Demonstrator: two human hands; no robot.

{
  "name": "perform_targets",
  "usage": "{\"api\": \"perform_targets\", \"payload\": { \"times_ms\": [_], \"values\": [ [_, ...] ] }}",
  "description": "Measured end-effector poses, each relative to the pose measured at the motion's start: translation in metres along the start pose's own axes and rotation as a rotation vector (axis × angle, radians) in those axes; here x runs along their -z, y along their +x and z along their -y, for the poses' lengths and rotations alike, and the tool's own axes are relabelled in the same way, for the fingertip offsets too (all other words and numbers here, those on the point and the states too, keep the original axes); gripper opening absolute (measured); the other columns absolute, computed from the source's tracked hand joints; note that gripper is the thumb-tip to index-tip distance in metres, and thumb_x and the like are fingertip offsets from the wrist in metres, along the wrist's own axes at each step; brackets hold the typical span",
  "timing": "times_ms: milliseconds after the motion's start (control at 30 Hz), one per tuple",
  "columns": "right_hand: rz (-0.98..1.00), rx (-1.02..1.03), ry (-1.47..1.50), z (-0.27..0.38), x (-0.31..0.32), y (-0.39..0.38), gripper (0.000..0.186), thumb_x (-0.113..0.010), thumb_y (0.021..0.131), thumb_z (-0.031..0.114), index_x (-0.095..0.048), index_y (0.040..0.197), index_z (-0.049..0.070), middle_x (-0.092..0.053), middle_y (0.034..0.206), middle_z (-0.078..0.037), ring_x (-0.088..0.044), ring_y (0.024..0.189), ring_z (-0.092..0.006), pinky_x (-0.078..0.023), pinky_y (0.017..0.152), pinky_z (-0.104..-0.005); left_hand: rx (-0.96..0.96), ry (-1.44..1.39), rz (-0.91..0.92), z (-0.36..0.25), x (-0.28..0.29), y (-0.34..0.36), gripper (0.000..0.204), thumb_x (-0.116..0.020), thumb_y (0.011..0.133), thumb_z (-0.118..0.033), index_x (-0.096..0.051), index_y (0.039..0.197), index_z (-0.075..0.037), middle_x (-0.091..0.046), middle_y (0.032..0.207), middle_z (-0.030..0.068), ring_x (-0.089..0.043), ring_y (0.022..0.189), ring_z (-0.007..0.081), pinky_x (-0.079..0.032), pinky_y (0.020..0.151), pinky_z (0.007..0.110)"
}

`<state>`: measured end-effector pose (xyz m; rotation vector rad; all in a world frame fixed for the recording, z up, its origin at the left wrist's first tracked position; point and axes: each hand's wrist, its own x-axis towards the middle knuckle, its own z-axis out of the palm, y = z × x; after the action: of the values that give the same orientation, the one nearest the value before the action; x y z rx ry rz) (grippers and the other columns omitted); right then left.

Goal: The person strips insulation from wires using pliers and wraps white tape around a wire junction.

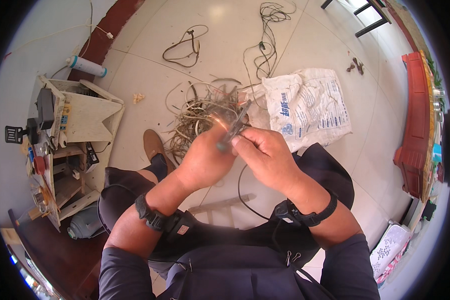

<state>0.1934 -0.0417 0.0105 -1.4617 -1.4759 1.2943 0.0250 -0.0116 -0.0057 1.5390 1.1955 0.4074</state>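
My two hands meet in front of me above a tangled heap of old cables (192,112). My left hand (210,155) is closed and smeared by motion; its grip is hidden. Thin, bright copper-coloured strands (218,120) show just beyond it. My right hand (265,150) is closed, thumb and fingers pinching a dark, narrow tool (239,121) that slants between both hands. The tool has a blurred greenish end (221,146) beside my left hand; its exact kind is unclear. A thin black cable (240,186) curves down below my right hand.
A white printed woven sack (307,107) lies right of the heap. Farther off are a loose cable loop (199,47) and a dark cable bundle (267,47). A worn wooden cabinet (85,120) stands left, a red wooden piece of furniture (416,117) right. A small stool (220,204) sits below my hands.
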Motion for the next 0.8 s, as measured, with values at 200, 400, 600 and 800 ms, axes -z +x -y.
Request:
{"api": "perform_targets", "payload": {
  "times_ms": [200, 400, 600, 800],
  "values": [
    [0.044, -0.089, 0.030, 0.000, -0.002, -0.003, 0.027, -0.056, 0.094, 0.022, -0.062, 0.080, -0.001, -0.059, 0.067, -0.017, -0.057, 0.063, -0.0354, -0.042, 0.060, -0.0435, -0.039, 0.002, 0.020, 0.007, 0.005, 0.003, 0.025, -0.067, 0.083, -0.007, -0.062, 0.107, -0.002, -0.067, 0.090, 0.0134, -0.062, 0.080, 0.0216, -0.051, 0.076, 0.035],
    [0.051, -0.183, 0.144, 0.003, -0.003, -0.006, 0.027, -0.056, 0.094, 0.022, -0.059, 0.080, -0.001, -0.053, 0.061, -0.012, -0.050, 0.058, -0.0223, -0.040, 0.058, -0.0380, -0.068, -0.114, 0.009, 0.008, 0.002, 0.006, 0.023, -0.067, 0.082, -0.006, -0.064, 0.104, -0.002, -0.065, 0.087, 0.0102, -0.057, 0.081, 0.0161, -0.049, 0.076, 0.032],
    [0.053, -0.243, 0.205, 0.001, -0.006, -0.009, 0.028, -0.055, 0.095, 0.022, -0.056, 0.079, 0.000, -0.049, 0.060, -0.009, -0.045, 0.058, -0.0158, -0.039, 0.056, -0.0359, -0.063, -0.067, 0.006, 0.009, 0.003, 0.007, 0.029, -0.070, 0.083, -0.008, -0.064, 0.112, -0.003, -0.066, 0.092, 0.0107, -0.061, 0.085, 0.0179, -0.050, 0.079, 0.033],
    [0.184, -0.047, 0.051, 0.008, -0.002, -0.043, 0.031, -0.060, 0.096, 0.021, -0.056, 0.075, -0.001, -0.048, 0.062, -0.011, -0.047, 0.058, -0.0166, -0.039, 0.057, -0.0350, 0.208, -0.578, -0.336, 0.039, 0.071, 0.038, 0.018, -0.066, 0.097, -0.024, -0.067, 0.093, -0.006, -0.064, 0.073, 0.0034, -0.061, 0.071, 0.0128, -0.047, 0.065, 0.028]
  ]
}}
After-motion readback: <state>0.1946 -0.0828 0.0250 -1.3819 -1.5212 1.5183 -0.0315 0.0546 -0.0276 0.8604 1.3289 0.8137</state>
